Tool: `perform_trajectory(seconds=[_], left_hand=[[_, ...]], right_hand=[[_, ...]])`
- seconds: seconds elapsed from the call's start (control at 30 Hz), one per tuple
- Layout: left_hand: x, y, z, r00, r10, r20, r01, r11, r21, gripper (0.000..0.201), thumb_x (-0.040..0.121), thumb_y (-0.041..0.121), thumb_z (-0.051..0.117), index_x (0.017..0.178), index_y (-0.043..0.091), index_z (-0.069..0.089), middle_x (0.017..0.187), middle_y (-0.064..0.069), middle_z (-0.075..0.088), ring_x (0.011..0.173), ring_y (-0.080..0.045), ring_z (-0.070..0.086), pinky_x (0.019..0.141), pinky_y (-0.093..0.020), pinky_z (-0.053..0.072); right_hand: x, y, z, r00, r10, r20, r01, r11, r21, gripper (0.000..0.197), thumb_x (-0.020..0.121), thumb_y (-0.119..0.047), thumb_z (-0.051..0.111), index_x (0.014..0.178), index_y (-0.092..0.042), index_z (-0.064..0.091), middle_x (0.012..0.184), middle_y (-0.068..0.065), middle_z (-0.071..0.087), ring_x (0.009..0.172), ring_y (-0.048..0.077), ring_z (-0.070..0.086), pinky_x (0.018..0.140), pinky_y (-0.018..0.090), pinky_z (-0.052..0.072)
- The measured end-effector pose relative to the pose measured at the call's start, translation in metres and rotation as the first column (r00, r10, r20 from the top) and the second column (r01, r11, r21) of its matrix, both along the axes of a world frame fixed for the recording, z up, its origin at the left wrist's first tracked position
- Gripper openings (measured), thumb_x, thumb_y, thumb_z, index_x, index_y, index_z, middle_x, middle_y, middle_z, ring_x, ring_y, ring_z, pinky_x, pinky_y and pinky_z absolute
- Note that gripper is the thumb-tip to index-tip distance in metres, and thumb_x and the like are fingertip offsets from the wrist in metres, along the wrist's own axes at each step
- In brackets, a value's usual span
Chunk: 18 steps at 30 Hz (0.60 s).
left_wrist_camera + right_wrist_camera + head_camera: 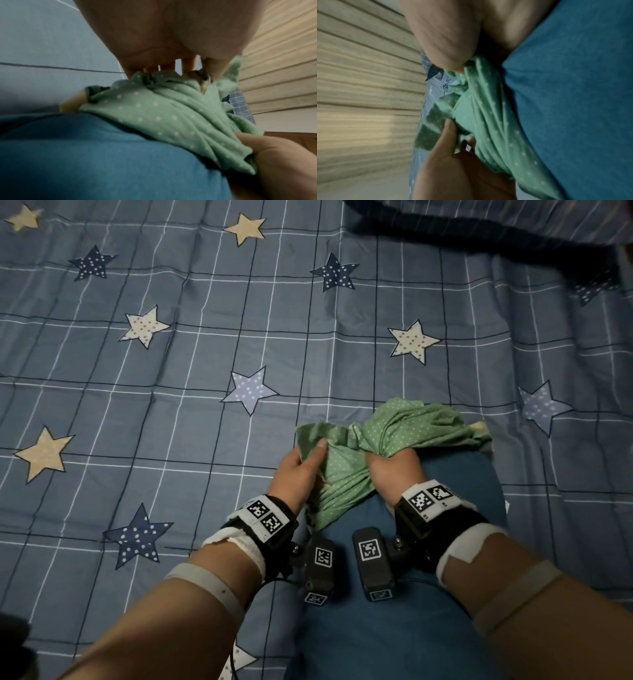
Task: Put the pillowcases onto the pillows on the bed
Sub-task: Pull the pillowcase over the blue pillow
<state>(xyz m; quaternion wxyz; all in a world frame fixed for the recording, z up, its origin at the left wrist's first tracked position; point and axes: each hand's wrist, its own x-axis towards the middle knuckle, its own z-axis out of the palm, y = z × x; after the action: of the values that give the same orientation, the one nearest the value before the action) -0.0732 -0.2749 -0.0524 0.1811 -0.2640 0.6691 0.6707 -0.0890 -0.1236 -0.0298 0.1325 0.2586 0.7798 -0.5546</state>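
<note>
fabric is bunching up at the far end of the pillow (428, 559): the green dotted pillowcase (394, 436) is sitting gathered over the blue pillow's top edge, at about 1 o'clock from the wrists, on the star-patterned bedsheet (171, 371). the left hand (298, 470) is pinching the case's open hem, thumb on top of the cloth, and the right hand (394, 470) is gripping a thick wad of it, fingers curled tight. a pale corner (481, 426) is poking out at 3 o'clock of the bundle; whether it is pillow or lining, i cannot tell. judging from this, the risk is pulling with the layers twisted, so the opening is catching on the pillow's corner and jamming. the right hand may also be holding both layers together, closing the mouth. an uneven tug could be dragging the pillow sideways instead of sliding the case on.
</note>
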Motion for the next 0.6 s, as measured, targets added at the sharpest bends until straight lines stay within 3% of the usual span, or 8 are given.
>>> perform_trajectory(seconds=[0.1, 0.2, 0.23, 0.3, 0.4, 0.47, 0.5, 0.6], left_hand=[[-0.003, 0.001, -0.005, 1.000, 0.010, -0.009, -0.011, 0.996, -0.084, 0.041, 0.092, 0.048, 0.055, 0.090, 0.010, 0.073, 0.090, -0.011, 0.076, 0.085, -0.032, 0.071, 0.088, -0.056, 0.055], [-0.004, 0.005, -0.006, 0.995, 0.025, -0.094, -0.036, 0.993, -0.111, 0.028, 0.099, 0.035, 0.051, 0.091, 0.019, 0.072, 0.080, -0.011, 0.071, 0.074, -0.024, 0.064, 0.081, -0.058, 0.055], [-0.004, 0.006, -0.006, 0.993, 0.022, -0.117, -0.035, 0.993, -0.114, 0.027, 0.100, 0.032, 0.050, 0.095, 0.018, 0.072, 0.076, -0.009, 0.067, 0.071, -0.022, 0.061, 0.077, -0.057, 0.055], [-0.004, 0.008, -0.003, 0.985, -0.014, -0.169, -0.011, 0.989, -0.148, 0.027, 0.102, 0.028, 0.048, 0.100, 0.012, 0.070, 0.072, -0.007, 0.062, 0.068, -0.020, 0.056, 0.073, -0.054, 0.055], [-0.003, 0.009, 0.000, 0.973, -0.088, -0.215, 0.052, 0.984, -0.168, 0.021, 0.099, 0.031, 0.054, 0.106, 0.015, 0.067, 0.084, -0.010, 0.070, 0.074, -0.016, 0.062, 0.074, -0.043, 0.055], [-0.002, 0.009, 0.001, 0.977, -0.120, -0.176, 0.097, 0.986, -0.133, 0.025, 0.092, 0.035, 0.067, 0.107, 0.016, 0.062, 0.080, -0.002, 0.069, 0.066, -0.010, 0.063, 0.064, -0.033, 0.054], [-0.002, 0.009, 0.001, 0.979, -0.136, -0.148, 0.121, 0.987, -0.108, 0.032, 0.086, 0.037, 0.072, 0.108, 0.016, 0.061, 0.081, 0.001, 0.069, 0.065, -0.009, 0.064, 0.065, -0.031, 0.054], [-0.003, 0.008, -0.006, 0.956, -0.266, -0.124, 0.237, 0.949, -0.207, 0.044, 0.071, 0.045, 0.072, 0.110, 0.026, 0.064, 0.095, 0.006, 0.074, 0.086, -0.011, 0.070, 0.083, -0.035, 0.058]], right_hand=[[0.000, -0.002, -0.006, 0.999, 0.036, 0.032, -0.034, 0.997, -0.073, 0.018, 0.087, -0.021, 0.069, 0.100, -0.009, 0.072, 0.104, 0.000, 0.072, 0.104, 0.024, 0.067, 0.100, 0.043, 0.050], [0.000, -0.004, -0.013, 0.991, 0.092, 0.099, -0.075, 0.983, -0.167, 0.062, 0.060, -0.064, 0.079, 0.097, -0.015, 0.074, 0.097, -0.004, 0.076, 0.096, 0.019, 0.071, 0.095, 0.044, 0.053], [0.000, -0.004, -0.016, 0.987, 0.101, 0.121, -0.078, 0.980, -0.181, 0.074, 0.051, -0.071, 0.081, 0.098, -0.015, 0.074, 0.097, -0.004, 0.076, 0.094, 0.019, 0.072, 0.094, 0.044, 0.054], [0.000, -0.002, -0.020, 0.984, 0.110, 0.138, -0.086, 0.982, -0.168, 0.077, 0.045, -0.068, 0.083, 0.098, -0.012, 0.073, 0.095, -0.002, 0.076, 0.091, 0.021, 0.072, 0.092, 0.046, 0.055], [-0.002, -0.001, -0.017, 0.994, 0.050, 0.100, -0.032, 0.985, -0.170, 0.058, 0.054, -0.053, 0.080, 0.095, -0.013, 0.073, 0.094, -0.003, 0.076, 0.090, 0.020, 0.072, 0.092, 0.046, 0.055], [-0.003, -0.003, -0.015, 0.998, -0.017, 0.064, 0.030, 0.978, -0.208, 0.039, 0.064, -0.040, 0.080, 0.093, -0.015, 0.073, 0.095, -0.003, 0.076, 0.091, 0.020, 0.073, 0.092, 0.047, 0.055], [-0.004, -0.004, -0.015, 0.998, -0.047, 0.047, 0.056, 0.973, -0.226, 0.035, 0.066, -0.036, 0.079, 0.094, -0.015, 0.073, 0.096, -0.002, 0.076, 0.092, 0.020, 0.072, 0.093, 0.048, 0.055], [-0.008, -0.007, -0.015, 0.997, -0.077, 0.009, 0.077, 0.975, -0.208, 0.026, 0.070, -0.030, 0.076, 0.091, -0.016, 0.073, 0.099, 0.000, 0.076, 0.096, 0.021, 0.071, 0.094, 0.047, 0.054]])
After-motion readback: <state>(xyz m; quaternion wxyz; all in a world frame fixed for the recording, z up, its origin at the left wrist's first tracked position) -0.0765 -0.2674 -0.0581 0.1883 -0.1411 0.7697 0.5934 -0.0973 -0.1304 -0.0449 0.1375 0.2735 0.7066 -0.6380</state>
